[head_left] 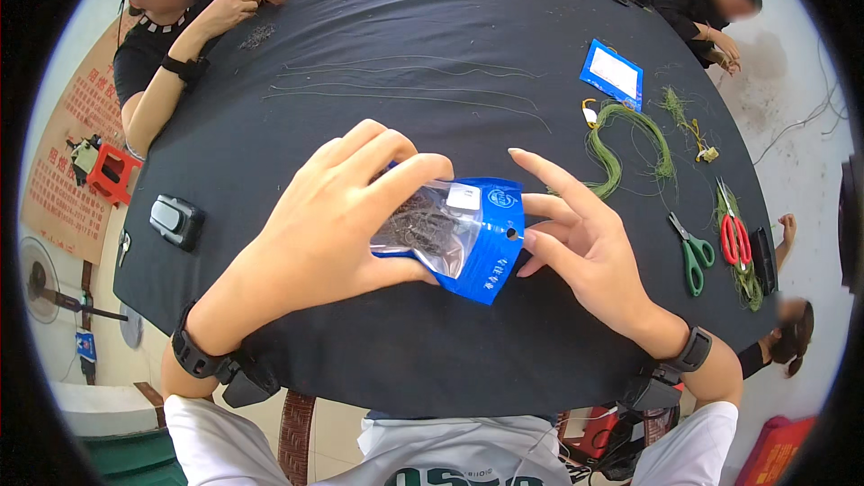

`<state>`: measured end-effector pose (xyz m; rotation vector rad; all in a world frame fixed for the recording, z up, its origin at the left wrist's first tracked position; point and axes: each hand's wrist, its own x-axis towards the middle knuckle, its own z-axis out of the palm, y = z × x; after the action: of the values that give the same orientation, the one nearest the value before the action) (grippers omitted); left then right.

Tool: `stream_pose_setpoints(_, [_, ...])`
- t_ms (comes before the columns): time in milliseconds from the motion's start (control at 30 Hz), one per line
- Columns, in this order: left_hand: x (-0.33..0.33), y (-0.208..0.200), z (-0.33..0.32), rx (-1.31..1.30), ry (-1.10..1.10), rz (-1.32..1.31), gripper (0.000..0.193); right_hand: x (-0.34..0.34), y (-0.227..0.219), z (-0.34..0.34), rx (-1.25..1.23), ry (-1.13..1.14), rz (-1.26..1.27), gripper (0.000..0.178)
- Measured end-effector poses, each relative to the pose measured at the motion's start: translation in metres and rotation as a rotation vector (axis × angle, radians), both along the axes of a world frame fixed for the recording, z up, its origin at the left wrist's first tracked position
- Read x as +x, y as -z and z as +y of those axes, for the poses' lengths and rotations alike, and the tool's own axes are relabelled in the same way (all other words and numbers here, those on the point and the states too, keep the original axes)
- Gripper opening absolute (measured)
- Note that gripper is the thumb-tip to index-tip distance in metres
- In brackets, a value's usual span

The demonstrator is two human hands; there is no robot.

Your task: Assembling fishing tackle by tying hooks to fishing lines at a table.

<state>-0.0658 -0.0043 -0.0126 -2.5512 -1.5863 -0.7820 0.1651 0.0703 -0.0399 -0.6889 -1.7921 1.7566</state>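
Note:
A blue resealable pouch (491,250) with a clear window is in front of me above the black-covered table. Through the window shows a tangle of small dark pieces (418,227), too fine to tell apart. My left hand (337,211) is wrapped round the pouch's left part, thumb along the near side and fingers over the far side. At the pouch's right edge, by its hang hole, is my right hand (585,247). Its index finger is stretched out and the thumb and other fingers are apart, close to or lightly touching the edge.
On the black cloth (378,342), thin green strands (405,90) lie beyond my hands. To the right are a green line bundle (608,162), a blue card (614,75), green-handled scissors (696,256) and red-handled scissors (735,238). A dark box (175,221) sits left. Other people work around the table.

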Motion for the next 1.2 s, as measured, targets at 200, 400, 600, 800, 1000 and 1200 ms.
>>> stream_pose_setpoints(200, [-0.009,-0.004,-0.001,-0.007,-0.082,0.060,0.056,0.003,0.002,0.004,-0.030,0.062,-0.030,0.051])
stream_pose_setpoints(400, [-0.014,-0.012,-0.002,0.046,-0.147,0.154,0.055,0.003,0.004,0.004,-0.053,0.067,-0.028,0.048])
stream_pose_setpoints(600, [-0.018,-0.014,-0.002,0.036,-0.156,0.156,0.054,0.003,0.003,0.004,-0.041,0.062,-0.033,0.046])
stream_pose_setpoints(800, [-0.021,-0.015,-0.002,0.029,-0.144,0.144,0.054,0.003,0.004,0.005,-0.048,0.059,-0.039,0.045])
stream_pose_setpoints(1000, [-0.026,-0.008,-0.004,-0.050,-0.129,0.072,0.057,0.004,0.004,0.005,-0.041,0.046,-0.040,0.043])
stream_pose_setpoints(1200, [-0.033,-0.001,-0.010,-0.147,-0.171,-0.072,0.060,0.005,0.005,0.005,-0.037,0.051,-0.024,0.041])
